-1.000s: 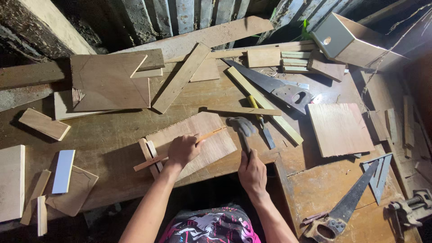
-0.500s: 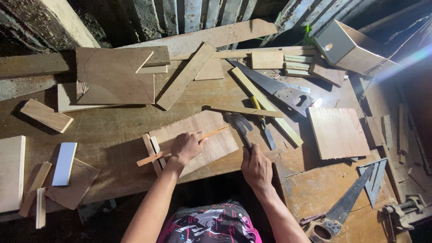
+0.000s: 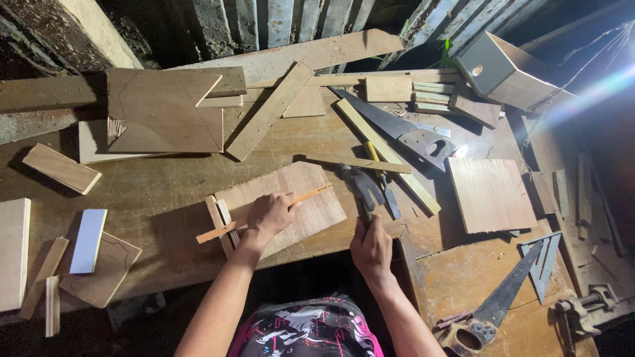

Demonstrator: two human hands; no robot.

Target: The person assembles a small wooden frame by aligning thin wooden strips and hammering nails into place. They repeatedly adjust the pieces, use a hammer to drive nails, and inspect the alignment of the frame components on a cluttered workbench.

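Thin wood strip (image 3: 264, 215) lies on the plywood panel (image 3: 291, 205) at counter (image 3: 165, 192) centre, long axis running lower-left to upper-right, low end past the panel's left edge, high end near its upper right corner. It crosses two short slats (image 3: 221, 221) sitting at the panel's left edge, roughly square to them. Left hand (image 3: 270, 215) comes in from below, forearm angled up and right, palm down, fingers curled over the strip's middle; grip is closed on the strip, pressing it to the panel. Right hand (image 3: 372, 248) sits just right of the panel at the near counter edge, forearm rising from lower right, fist clenched around the handle of a hammer (image 3: 360, 188). Hammer long axis runs near-far, slightly left-leaning, dark head away from the person, just off the panel's right corner; can't tell if the head touches the counter. Around it: a yellow-handled tool (image 3: 380, 175) just right of the hammer, a long batten (image 3: 387, 155) running diagonally, a handsaw (image 3: 397, 125) behind that, a square plywood piece (image 3: 493, 195) further right. Second handsaw (image 3: 493, 307) and a metal square (image 3: 542, 261) lie at lower right. A small wooden box with a round hole (image 3: 503, 69) sits far right at the back. Offcuts and a large board (image 3: 165, 109) at back left.
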